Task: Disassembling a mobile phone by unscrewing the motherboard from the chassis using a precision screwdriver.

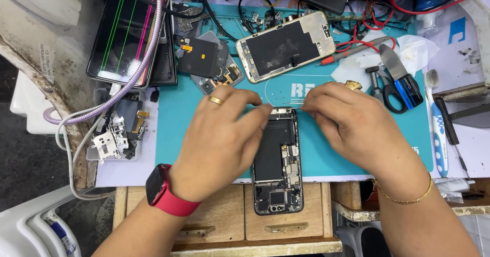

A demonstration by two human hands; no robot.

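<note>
Opened phone point(277, 165), back off, lies centre frame, lower end overhanging the teal mat point(173, 119). Left hand point(224, 134) steadies its top-left edge; right hand point(347, 119) pinches something tiny, possibly a screw or flex, at the top. Disassembly step; next move needs fine fingertip control.

Cracked striped screen point(127, 32) – far left.

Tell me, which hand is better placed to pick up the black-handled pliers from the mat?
Probably the right hand. The black-handled pliers lie just beyond it on the teal mat. The left hand sits on the far side of the opened phone.
</note>
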